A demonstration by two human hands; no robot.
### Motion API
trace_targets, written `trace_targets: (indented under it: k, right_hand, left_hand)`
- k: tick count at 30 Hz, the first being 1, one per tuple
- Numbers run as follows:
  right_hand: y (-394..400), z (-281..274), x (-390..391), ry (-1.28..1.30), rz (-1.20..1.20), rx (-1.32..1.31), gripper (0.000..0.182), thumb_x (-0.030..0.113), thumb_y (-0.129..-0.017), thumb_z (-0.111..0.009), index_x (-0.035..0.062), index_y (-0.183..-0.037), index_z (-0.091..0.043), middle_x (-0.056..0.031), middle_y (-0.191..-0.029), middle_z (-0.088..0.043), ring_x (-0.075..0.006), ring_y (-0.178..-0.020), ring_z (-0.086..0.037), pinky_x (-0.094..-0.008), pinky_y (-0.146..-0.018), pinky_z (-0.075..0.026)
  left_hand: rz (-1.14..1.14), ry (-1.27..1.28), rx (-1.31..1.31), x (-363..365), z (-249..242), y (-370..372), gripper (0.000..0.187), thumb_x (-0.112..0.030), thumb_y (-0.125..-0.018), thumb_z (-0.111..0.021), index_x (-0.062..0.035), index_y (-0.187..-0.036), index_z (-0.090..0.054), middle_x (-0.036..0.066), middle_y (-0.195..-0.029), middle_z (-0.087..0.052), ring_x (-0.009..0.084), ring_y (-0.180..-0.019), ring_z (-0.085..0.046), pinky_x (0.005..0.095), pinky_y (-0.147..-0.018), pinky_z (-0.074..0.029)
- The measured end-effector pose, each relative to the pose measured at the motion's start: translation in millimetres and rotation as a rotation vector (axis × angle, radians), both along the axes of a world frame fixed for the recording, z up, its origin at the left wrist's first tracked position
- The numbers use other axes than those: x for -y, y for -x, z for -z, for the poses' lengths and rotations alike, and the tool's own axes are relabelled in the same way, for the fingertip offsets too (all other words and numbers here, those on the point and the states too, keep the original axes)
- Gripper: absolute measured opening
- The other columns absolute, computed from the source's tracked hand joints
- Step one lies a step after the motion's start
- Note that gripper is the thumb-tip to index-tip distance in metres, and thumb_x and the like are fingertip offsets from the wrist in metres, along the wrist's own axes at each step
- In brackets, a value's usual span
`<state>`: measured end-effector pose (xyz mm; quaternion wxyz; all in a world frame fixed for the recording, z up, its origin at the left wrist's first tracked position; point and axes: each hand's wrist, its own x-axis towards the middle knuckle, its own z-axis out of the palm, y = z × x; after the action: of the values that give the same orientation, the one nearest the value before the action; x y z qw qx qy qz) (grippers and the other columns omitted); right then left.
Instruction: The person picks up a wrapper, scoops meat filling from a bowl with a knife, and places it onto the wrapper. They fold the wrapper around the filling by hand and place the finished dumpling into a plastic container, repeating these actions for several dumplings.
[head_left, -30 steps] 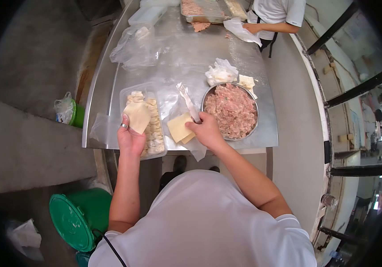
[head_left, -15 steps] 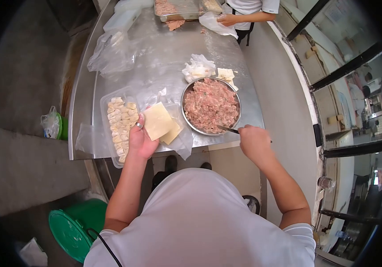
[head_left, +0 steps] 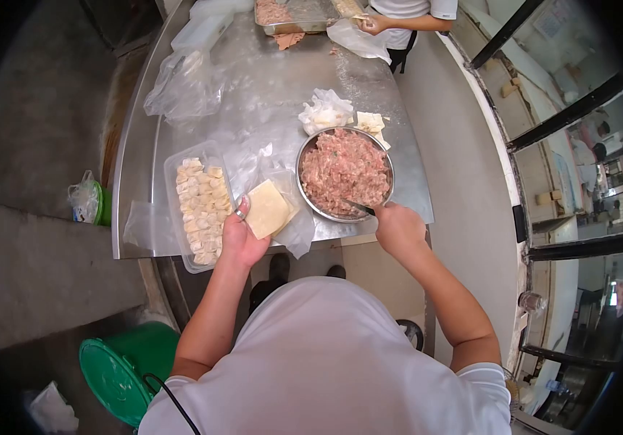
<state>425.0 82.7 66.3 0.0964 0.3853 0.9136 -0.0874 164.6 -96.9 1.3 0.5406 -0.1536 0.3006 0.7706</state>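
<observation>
My left hand [head_left: 244, 239] is closed around a stack of pale square dough wrappers [head_left: 266, 210], thumb on the edge, a ring on one finger. To its left a clear plastic tray [head_left: 171, 188] carries rows of folded wontons [head_left: 199, 206]. My right hand [head_left: 400, 230] grips a narrow knife-like spreader [head_left: 359, 207], its blade tip down in the minced meat [head_left: 345, 168]. That pink mince fills a round steel bowl [head_left: 302, 190] near the table's front edge. More wrappers [head_left: 293, 212] lie on plastic film [head_left: 298, 235] behind the held stack.
Behind the bowl are a crumpled white bag [head_left: 326, 110] and wrapper pieces [head_left: 371, 123] on the steel table [head_left: 268, 87]. Clear bags [head_left: 184, 87] lie at left. A co-worker's hand [head_left: 375, 24] is near a metal pan [head_left: 300, 27]. A green bin [head_left: 119, 373] stands on the floor.
My right hand has moved left and the spreader's blade has gone further into the mince. My left hand has shifted slightly right and down with the wrappers, which are now tilted.
</observation>
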Motion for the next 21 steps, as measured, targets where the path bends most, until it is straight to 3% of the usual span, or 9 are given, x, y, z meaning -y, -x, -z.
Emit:
trace_targets:
  k: [2, 5, 8, 11, 14, 17, 21]
  right_hand:
    - [-4, 11, 4, -0.056, -0.04, -0.005, 0.015, 0.008, -0.082, -0.064, 0.0009, -0.092, -0.072, -0.0186, -0.097, -0.074, -0.0397, -0.09, -0.073, -0.0483, -0.08, -0.06]
    - [-10, 22, 6, -0.059, -0.11, -0.071, 0.012, 0.004, -0.081, -0.061, 0.005, -0.087, -0.071, -0.0155, -0.088, -0.072, -0.0372, -0.082, -0.071, -0.0493, -0.072, -0.057]
    - [-12, 8, 0, 0.08, -0.041, -0.095, 0.02, 0.006, -0.085, -0.063, 0.0046, -0.099, -0.076, -0.0156, -0.088, -0.073, -0.0357, -0.08, -0.071, -0.0462, -0.071, -0.057]
    - [-22, 21, -4, 0.295, 0.127, -0.281, 0.029, 0.008, -0.092, -0.065, 0.0086, -0.119, -0.076, -0.0133, -0.079, -0.072, -0.0305, -0.073, -0.069, -0.039, -0.068, -0.054]
    - [-22, 27, 19, 0.571, 0.353, -0.591, 0.035, 0.008, -0.094, -0.065, 0.0114, -0.128, -0.073, -0.0174, -0.085, -0.07, -0.0344, -0.08, -0.07, -0.0424, -0.075, -0.055]
    - [-9, 30, 54, 0.545, 0.273, -0.851, 0.036, 0.004, -0.096, -0.064, 0.014, -0.129, -0.073, -0.0167, -0.088, -0.065, -0.0323, -0.083, -0.066, -0.0391, -0.075, -0.053]
    - [1, 63, 80, 0.253, 0.163, -0.838, 0.045, -0.001, -0.092, -0.064, 0.0183, -0.132, -0.072, -0.0145, -0.092, -0.058, -0.0329, -0.084, -0.062, -0.041, -0.074, -0.052]
  left_hand:
    - [0.017, -0.004, -0.011, -1, -3, -2, 0.051, -0.034, -0.11, -0.044, 0.0023, -0.146, -0.048, 0.02, -0.145, -0.058, 0.0353, -0.134, -0.056, 0.0495, -0.119, -0.039]
    - [0.043, -0.034, 0.017, -2, -1, -2, 0.052, -0.034, -0.11, -0.042, 0.004, -0.147, -0.046, 0.023, -0.146, -0.057, 0.0367, -0.134, -0.056, 0.0494, -0.119, -0.039]
    - [0.076, -0.074, 0.03, -3, 13, 0, 0.052, -0.033, -0.111, -0.04, 0.0047, -0.147, -0.045, 0.024, -0.146, -0.056, 0.0377, -0.134, -0.056, 0.0497, -0.12, -0.039]
    - [0.125, -0.066, -0.006, -12, 9, -6, 0.052, -0.033, -0.111, -0.039, 0.0042, -0.147, -0.043, 0.023, -0.144, -0.057, 0.0382, -0.133, -0.057, 0.0502, -0.119, -0.039]
    - [0.142, 0.026, -0.052, -30, -1, -25, 0.051, -0.033, -0.112, -0.037, 0.0034, -0.147, -0.043, 0.022, -0.143, -0.057, 0.0379, -0.132, -0.057, 0.051, -0.119, -0.039]
    - [0.146, 0.045, 0.015, -51, -8, -48, 0.049, -0.033, -0.113, -0.032, 0.0018, -0.146, -0.043, 0.02, -0.144, -0.056, 0.037, -0.134, -0.054, 0.0519, -0.12, -0.037]
    - [0.084, 0.013, 0.138, -72, -19, -58, 0.049, -0.033, -0.114, -0.026, -0.0005, -0.144, -0.046, 0.018, -0.145, -0.055, 0.0353, -0.135, -0.052, 0.0516, -0.12, -0.036]
